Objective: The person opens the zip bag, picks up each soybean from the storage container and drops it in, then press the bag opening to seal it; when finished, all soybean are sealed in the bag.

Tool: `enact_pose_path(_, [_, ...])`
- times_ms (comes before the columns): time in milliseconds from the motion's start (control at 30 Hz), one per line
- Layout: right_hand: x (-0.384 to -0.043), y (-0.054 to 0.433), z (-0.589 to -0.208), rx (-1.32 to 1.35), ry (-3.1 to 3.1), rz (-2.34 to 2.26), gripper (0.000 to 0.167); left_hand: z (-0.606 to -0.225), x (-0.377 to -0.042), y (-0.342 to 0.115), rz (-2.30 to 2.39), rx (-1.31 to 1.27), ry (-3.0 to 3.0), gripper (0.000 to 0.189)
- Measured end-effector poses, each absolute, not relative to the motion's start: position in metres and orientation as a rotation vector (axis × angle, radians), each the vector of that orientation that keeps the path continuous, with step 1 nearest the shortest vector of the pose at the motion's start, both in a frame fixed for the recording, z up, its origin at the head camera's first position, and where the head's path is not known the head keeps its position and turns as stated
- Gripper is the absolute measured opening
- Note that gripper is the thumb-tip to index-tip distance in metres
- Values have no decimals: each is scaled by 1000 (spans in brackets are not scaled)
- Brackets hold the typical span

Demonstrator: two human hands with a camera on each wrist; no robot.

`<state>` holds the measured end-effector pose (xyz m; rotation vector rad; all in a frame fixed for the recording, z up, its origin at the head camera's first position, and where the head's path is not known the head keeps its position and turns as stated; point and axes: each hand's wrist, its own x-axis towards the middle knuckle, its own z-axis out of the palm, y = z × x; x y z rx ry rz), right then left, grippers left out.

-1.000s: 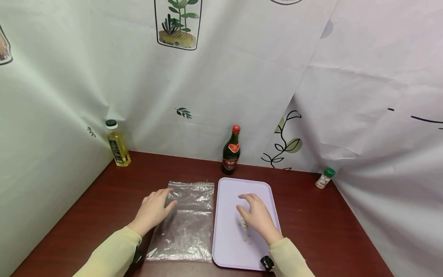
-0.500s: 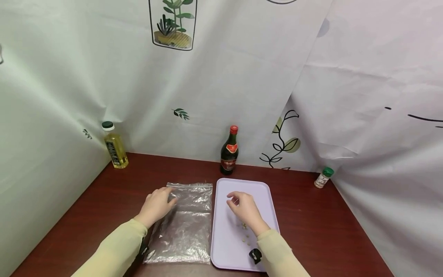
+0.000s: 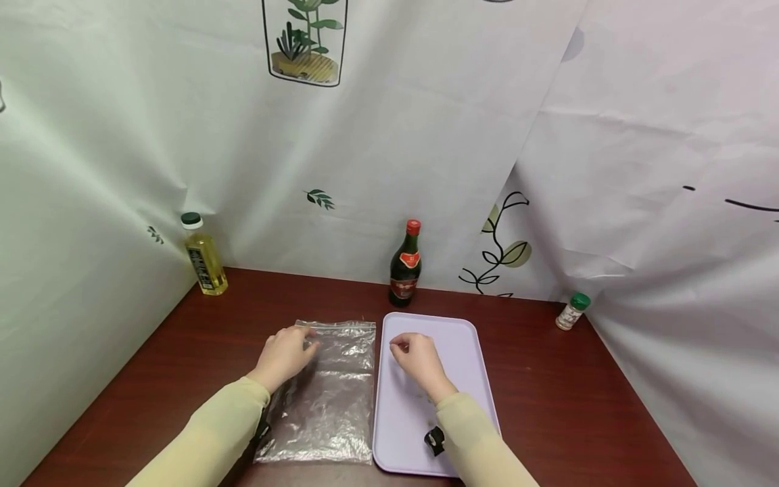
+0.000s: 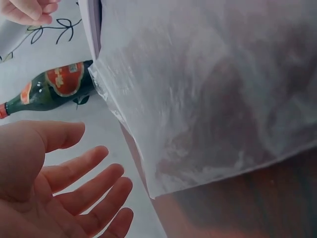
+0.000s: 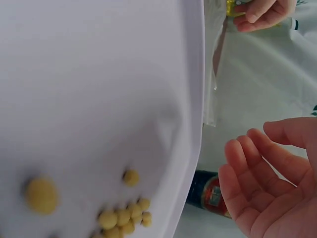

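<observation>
Right of tray (image 3: 464, 355): bare tabletop (image 3: 566, 406), room to pass as far as green-capped shaker (image 3: 572, 312) | behind tray: dark bottle (image 3: 405, 269) just off far rim, blocks; wall sheet (image 3: 450, 169) beyond | left of tray: flat bag (image 3: 335, 406), left hand (image 3: 285, 355) over it | above tray: right hand (image 3: 418, 357) in the way; gap between hands at left rim

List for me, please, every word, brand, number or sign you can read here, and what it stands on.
No text is legible.
Green bottle, red labels: marks too blurred to read.
Bottle of yellow liquid, dark label: too small to read.
Green-capped jar, pale label: too small to read.
Plastic bag, tray: no lettering visible.
</observation>
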<state>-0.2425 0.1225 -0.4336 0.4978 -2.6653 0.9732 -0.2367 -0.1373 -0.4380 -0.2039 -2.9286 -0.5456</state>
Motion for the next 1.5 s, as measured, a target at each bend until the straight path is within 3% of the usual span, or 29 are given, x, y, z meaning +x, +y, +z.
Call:
enact_pose_path(567, [-261, 103, -444, 389, -2674, 1070, 7, -443, -257, -140, -665, -107, -2947, 17])
enact_pose_path(1267, [-287, 88, -446, 343, -2724, 1261, 8, -445, -272, -128, -723, -20, -3004, 21])
enact_pose_path(1500, [-291, 84, -449, 167, -2686, 1263, 12, -451, -277, -125, -648, 25, -2976, 14])
